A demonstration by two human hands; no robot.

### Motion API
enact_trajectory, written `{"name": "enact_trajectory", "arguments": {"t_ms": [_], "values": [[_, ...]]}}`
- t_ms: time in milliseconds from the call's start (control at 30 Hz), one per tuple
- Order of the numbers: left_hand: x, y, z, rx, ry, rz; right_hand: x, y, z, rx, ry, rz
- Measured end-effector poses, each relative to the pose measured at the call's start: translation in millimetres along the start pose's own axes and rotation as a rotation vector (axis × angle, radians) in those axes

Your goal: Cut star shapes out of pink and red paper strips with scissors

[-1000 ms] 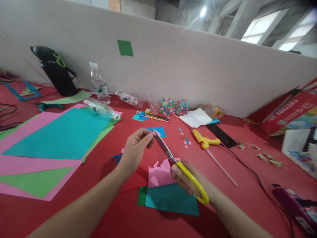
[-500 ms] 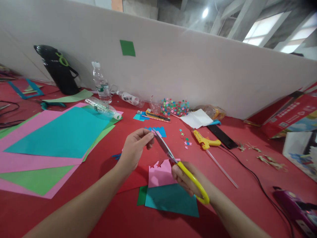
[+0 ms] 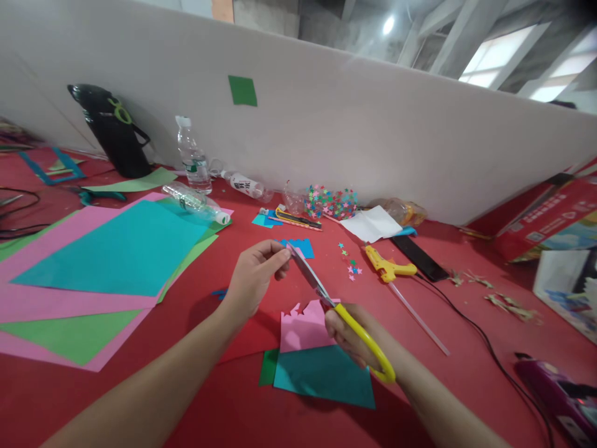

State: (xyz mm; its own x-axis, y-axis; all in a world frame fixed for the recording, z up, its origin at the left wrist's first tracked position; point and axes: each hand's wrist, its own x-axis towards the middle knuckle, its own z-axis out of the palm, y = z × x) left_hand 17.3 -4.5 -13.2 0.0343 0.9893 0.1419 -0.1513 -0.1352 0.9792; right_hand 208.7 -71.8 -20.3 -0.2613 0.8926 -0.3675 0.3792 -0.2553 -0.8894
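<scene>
My right hand [image 3: 349, 336] is closed round the yellow handles of a pair of scissors [image 3: 364, 339]. Their blades point up and left, the tips meeting my left fingertips. In a pinch, my left hand [image 3: 261, 270] holds a small piece of pink paper [image 3: 291, 250], mostly hidden by fingers and blades. Below the scissors lies a pink sheet [image 3: 303, 333] with a jagged, cut top edge, overlapping a teal sheet [image 3: 326, 376]. A blue paper piece with a notched edge [image 3: 305, 247] rests behind the blades. Small paper stars [image 3: 353, 270] are scattered to the right.
A yellow glue gun [image 3: 389, 266] with a clear stick and black cord lies right, near a black phone [image 3: 420, 257]. Large coloured sheets [image 3: 112, 255] cover the left. Along the wall are plastic bottles [image 3: 193, 162], a star-covered bottle [image 3: 331, 200] and a black flask [image 3: 112, 137].
Almost nothing differs. The whole view has shifted very slightly; both hands keep the same hold on the pink paper and the scissors.
</scene>
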Motion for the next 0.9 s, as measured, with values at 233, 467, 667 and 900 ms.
{"name": "enact_trajectory", "arguments": {"t_ms": [233, 467, 667, 900], "values": [[0.0, 0.5, 0.9, 0.004, 0.010, -0.005, -0.3, -2.3, 1.8, 0.021, -0.001, 0.023], [-1.1, 2.5, 2.3, -0.006, 0.020, -0.016, 0.8, -0.1, 1.8, 0.035, -0.009, 0.021], [-1.6, 4.0, 2.9, -0.025, 0.024, -0.016, 1.0, -3.2, 2.8, -0.006, 0.014, 0.050], [2.7, 4.7, -4.3, 0.022, 0.017, 0.046, 4.0, 5.9, -1.2, 0.012, -0.024, -0.028]]}}
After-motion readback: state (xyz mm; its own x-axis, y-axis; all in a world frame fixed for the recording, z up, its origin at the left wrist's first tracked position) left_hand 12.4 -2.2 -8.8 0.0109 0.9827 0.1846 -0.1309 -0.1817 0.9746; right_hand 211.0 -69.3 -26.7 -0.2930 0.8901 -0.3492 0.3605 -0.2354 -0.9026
